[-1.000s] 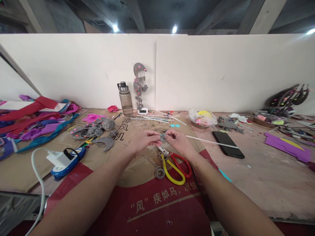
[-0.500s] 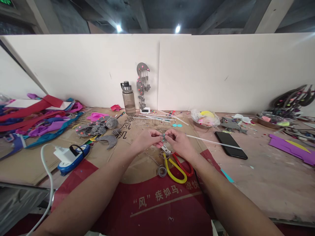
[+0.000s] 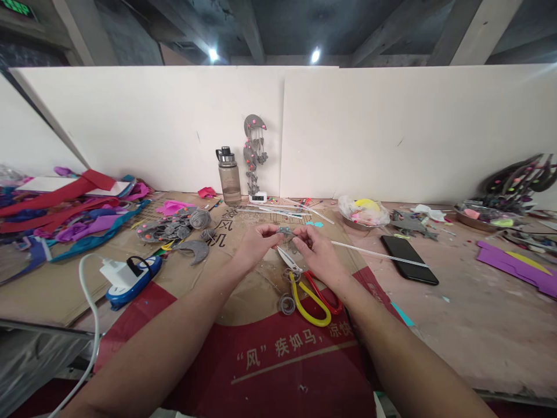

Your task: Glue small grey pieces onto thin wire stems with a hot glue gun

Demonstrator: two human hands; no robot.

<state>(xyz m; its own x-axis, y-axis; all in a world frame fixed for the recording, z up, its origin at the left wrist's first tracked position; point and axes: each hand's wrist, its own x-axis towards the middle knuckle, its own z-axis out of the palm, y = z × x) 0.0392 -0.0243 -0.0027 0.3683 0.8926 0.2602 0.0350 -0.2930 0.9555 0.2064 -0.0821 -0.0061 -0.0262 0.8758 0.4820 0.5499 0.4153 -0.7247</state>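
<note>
Between the fingertips of both hands is a small grey-green piece (image 3: pixel 285 230), too small to make out fully; it looks like a little felt shape. My left hand (image 3: pixel 260 245) pinches its left side and my right hand (image 3: pixel 314 248) its right side. Just below the hands lie scissors (image 3: pixel 311 299) with one yellow and one red handle, their blades pointing away from me. Grey cord (image 3: pixel 286 303) is coiled beside the scissors' handles. A thin white stick (image 3: pixel 369 251) runs from behind my right hand across a black phone (image 3: pixel 409 259).
Cardboard (image 3: pixel 300 371) covers the table's middle. Left are a blue power strip (image 3: pixel 134 284), grey yarn pieces (image 3: pixel 161 226) and coloured felt scraps (image 3: pixel 78 203). Behind stand a bottle (image 3: pixel 229 180), a small clock (image 3: pixel 257 198) and a hanging moon ornament (image 3: pixel 255 145). A bowl (image 3: pixel 363 223) stands right.
My hands have drawn slightly apart, so the small piece now shows between them, stretched level. More of the scissors' blades has come into view. The camera has tilted slightly.
</note>
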